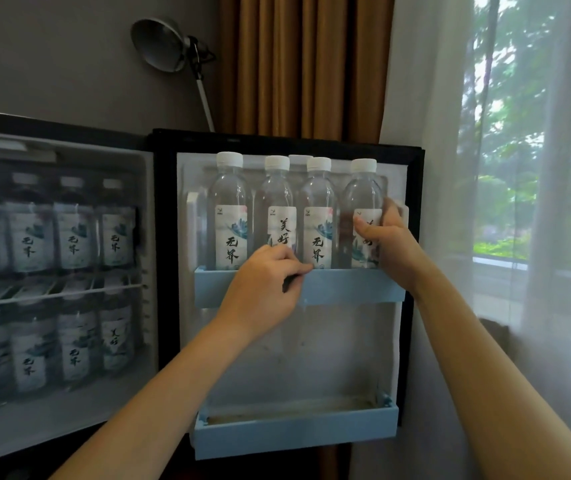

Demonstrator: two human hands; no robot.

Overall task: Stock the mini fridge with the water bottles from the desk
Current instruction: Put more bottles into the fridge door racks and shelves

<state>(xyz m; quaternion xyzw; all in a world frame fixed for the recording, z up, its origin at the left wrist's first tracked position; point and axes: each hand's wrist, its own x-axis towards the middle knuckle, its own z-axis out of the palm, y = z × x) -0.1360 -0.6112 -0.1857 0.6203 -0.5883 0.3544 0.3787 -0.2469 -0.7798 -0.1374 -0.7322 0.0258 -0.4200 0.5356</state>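
Right hand (386,237), arm extended, grasps the water bottle (363,188); left hand (263,289), fingers curled, rests against the door shelf (353,289) rim, grasp unclear.

Five water bottles (229,216) in door, eight visible inside, two blue shelves (346,289), two hands (263,289), one lamp (159,43)

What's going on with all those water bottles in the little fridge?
A person is stocking an open mini fridge. Their right hand grips the rightmost bottle on the upper door shelf, while the left hand rests, fingers curled, against that shelf's front. Bottles already fill both inside shelves.
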